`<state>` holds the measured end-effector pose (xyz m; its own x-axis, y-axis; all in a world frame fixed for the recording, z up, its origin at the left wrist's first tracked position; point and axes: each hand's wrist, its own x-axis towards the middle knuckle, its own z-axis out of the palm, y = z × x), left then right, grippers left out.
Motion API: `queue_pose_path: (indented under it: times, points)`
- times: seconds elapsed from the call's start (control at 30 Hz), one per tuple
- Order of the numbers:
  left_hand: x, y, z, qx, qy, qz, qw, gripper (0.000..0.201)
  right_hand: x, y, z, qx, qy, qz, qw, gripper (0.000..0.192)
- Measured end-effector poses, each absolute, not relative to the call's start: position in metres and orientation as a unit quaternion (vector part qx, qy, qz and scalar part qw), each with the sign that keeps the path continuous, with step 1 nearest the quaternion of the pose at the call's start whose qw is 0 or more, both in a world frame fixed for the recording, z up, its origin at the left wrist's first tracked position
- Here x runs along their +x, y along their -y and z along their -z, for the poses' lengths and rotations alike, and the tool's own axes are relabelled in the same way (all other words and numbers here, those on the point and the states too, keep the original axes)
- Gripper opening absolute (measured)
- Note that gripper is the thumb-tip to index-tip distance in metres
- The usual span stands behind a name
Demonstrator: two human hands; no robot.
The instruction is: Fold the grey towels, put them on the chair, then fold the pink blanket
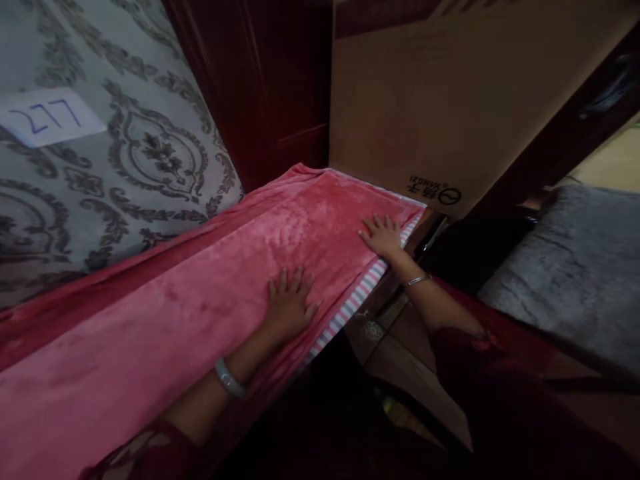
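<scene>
A pink plush blanket (pixel 200 300) lies spread lengthwise over a long, low surface, with a folded layer along its far side. My left hand (pixel 289 303) rests flat on it near the front edge, fingers apart. Farther along, close to the right end, my right hand (pixel 383 235) presses on the same blanket with its fingers spread. Below the blanket's near edge shows a striped cloth (pixel 367 283) in white, grey and pink. Neither hand grips anything.
A big cardboard box (pixel 450 100) stands against the blanket's far end. Patterned wall covering (pixel 160 147) with a paper marked 277 (pixel 50 119) is on the left, beside a dark red panel (pixel 270 80). A grey plush-covered seat (pixel 570 267) stands at right.
</scene>
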<state>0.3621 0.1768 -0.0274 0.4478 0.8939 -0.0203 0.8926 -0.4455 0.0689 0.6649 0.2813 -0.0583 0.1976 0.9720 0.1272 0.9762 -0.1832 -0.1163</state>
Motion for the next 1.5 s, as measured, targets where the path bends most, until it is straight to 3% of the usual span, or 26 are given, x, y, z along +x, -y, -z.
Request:
queue_pose_path:
  times: [0.33,0.7,0.8,0.93,1.07,1.2,1.37,1.5]
  points:
    - [0.313,-0.129,0.014,0.854,-0.514,0.007,0.085,0.057,0.667,-0.278,0.061,-0.767,0.637,0.012,0.080,0.066]
    - [0.212,0.021,0.034,0.788,-0.611,-0.069,0.001,0.044,0.668,-0.269,0.057,-0.753,0.649,0.013,0.112,0.056]
    - [0.202,0.037,0.042,0.780,-0.620,-0.087,-0.022,0.043,0.640,-0.256,0.044,-0.742,0.651,0.019,0.158,0.053]
    - [0.205,0.040,0.044,0.772,-0.627,-0.095,-0.045,0.043,0.563,-0.200,0.032,-0.570,0.788,-0.026,0.233,0.050]
    - [0.216,0.034,0.040,0.770,-0.630,-0.085,-0.048,0.041,0.487,-0.122,0.037,-0.324,0.920,-0.137,0.175,0.047]
    - [0.216,0.029,0.047,0.783,-0.606,-0.119,-0.071,0.038,0.458,-0.087,0.053,-0.302,0.921,-0.173,0.174,0.042]
    - [0.214,0.028,0.065,0.791,-0.549,-0.226,-0.149,0.029,0.462,-0.093,0.077,-0.228,0.900,-0.119,0.350,0.036]
    - [0.215,0.037,0.070,0.791,-0.530,-0.237,-0.195,0.027,0.469,-0.089,0.082,-0.177,0.899,-0.075,0.393,0.030]
